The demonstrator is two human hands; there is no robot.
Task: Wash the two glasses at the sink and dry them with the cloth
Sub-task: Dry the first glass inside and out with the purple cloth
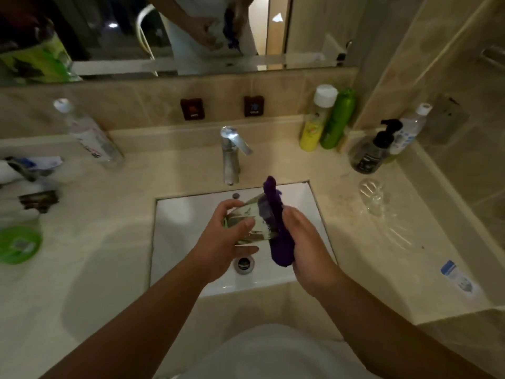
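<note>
Over the white sink basin, my left hand grips a clear glass, tilted on its side. My right hand holds a purple cloth pressed against the glass's right end; part of the cloth sticks up above the glass. A second clear glass stands upside down on the counter to the right of the basin. The chrome tap rises behind the basin, with no water running.
Yellow and green bottles and a dark pump dispenser stand at the back right. A clear bottle and a green lid are on the left. A small blue-white packet lies at front right. A mirror hangs above.
</note>
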